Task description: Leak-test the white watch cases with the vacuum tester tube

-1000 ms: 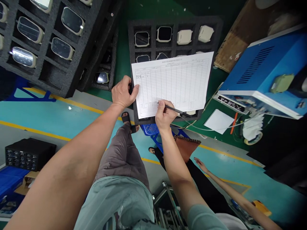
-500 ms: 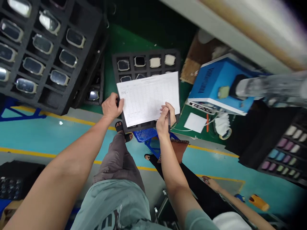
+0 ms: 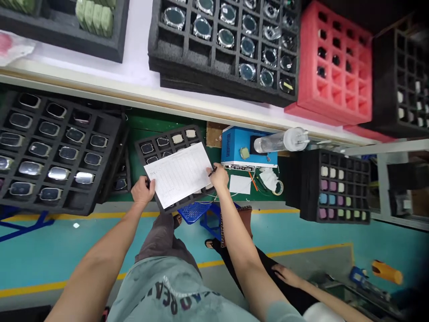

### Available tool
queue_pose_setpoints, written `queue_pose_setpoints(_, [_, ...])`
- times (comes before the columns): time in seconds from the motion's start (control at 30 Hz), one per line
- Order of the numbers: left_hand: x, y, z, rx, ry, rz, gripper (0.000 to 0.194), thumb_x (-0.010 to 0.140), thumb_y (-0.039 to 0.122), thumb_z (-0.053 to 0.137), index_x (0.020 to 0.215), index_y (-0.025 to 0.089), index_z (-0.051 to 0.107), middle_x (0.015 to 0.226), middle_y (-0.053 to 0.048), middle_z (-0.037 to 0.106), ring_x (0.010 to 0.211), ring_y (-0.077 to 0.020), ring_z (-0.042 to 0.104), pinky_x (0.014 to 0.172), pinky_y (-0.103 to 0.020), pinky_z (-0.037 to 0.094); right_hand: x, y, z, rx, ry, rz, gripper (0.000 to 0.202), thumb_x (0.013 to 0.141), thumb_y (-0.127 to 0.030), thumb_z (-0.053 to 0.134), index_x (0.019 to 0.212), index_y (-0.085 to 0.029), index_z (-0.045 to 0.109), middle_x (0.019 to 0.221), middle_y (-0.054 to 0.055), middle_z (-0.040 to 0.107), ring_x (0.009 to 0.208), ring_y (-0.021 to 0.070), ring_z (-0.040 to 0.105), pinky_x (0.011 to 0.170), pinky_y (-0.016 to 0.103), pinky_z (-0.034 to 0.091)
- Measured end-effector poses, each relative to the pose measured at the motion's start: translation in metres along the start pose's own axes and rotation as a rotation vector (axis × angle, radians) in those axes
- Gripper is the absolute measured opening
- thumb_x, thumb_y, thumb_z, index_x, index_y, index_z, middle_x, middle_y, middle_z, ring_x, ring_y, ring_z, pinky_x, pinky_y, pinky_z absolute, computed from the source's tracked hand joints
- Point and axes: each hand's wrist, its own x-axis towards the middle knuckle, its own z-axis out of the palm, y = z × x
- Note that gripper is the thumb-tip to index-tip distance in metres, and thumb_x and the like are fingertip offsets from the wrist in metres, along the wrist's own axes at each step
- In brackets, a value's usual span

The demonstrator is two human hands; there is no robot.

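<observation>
A printed sheet of paper (image 3: 177, 175) lies over a black foam tray (image 3: 154, 146), tilted in front of me. Rectangular watch cases show in the tray's uncovered back cells; the paper hides most of the others. My left hand (image 3: 143, 190) is closed around the tray's left edge, its thumb by the paper's border. At the right edge of the sheet, my right hand (image 3: 219, 177) grips a dark pen (image 3: 212, 171) whose end points up. The fingers of that hand are close to the tray's side; whether they also hold it I cannot tell.
Stacked black trays of watch cases (image 3: 72, 172) stand at left. Above runs a shelf (image 3: 137, 76) bearing a tray of round watches (image 3: 197, 49) and a pink foam tray (image 3: 345, 85). A blue machine (image 3: 231, 145) and blue stool (image 3: 192, 212) are near; a co-worker's hand (image 3: 287, 275) rests at right.
My view has swung up, bringing the shelf and its trays into sight. The tray and paper are tilted more, and my right hand has gone from the sheet's lower right to its right edge.
</observation>
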Motion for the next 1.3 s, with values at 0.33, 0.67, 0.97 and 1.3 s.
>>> queue_pose_setpoints(0.33, [-0.004,0.001,0.004,0.031,-0.053,0.002,0.036,0.096,0.050,0.044,0.101,0.016,0.054,0.092,-0.013,0.066,0.093,-0.0276,0.064,0.072,-0.034,0.036,-0.008,0.035,0.010,0.233,0.049,0.049,0.033,0.080,-0.035,0.070,0.106,-0.015,0.075,0.099,0.013,0.076,0.089,0.0260,0.068,0.084,0.035,0.051])
queue_pose_setpoints(0.67, [-0.003,0.000,0.000,-0.024,-0.018,0.045,0.038,0.097,0.050,0.042,0.105,0.015,0.057,0.094,-0.014,0.067,0.094,-0.0298,0.064,0.074,-0.035,0.037,-0.050,0.060,0.015,0.500,0.107,-0.115,0.037,0.079,-0.049,0.052,0.088,-0.016,0.065,0.085,0.009,0.072,0.075,0.0198,0.063,0.069,0.030,0.049])
queue_pose_setpoints(0.97, [-0.010,-0.003,0.006,-0.063,-0.022,0.036,0.037,0.094,0.053,0.049,0.103,0.018,0.056,0.090,-0.011,0.067,0.092,-0.0277,0.065,0.074,-0.035,0.039,-0.048,0.075,0.029,0.433,0.320,-0.158,0.054,0.081,-0.055,0.053,0.107,-0.009,0.066,0.097,0.016,0.069,0.093,0.0276,0.064,0.093,0.047,0.051])
queue_pose_setpoints(1.3, [-0.013,-0.008,0.027,-0.093,0.054,0.070,0.038,0.090,0.058,0.053,0.093,0.020,0.053,0.079,-0.008,0.064,0.082,-0.0261,0.065,0.068,-0.034,0.040,-0.057,-0.030,0.107,0.811,0.297,-0.532,0.045,0.102,-0.049,0.044,0.122,-0.015,0.066,0.093,0.010,0.073,0.089,0.0206,0.072,0.086,0.040,0.059])
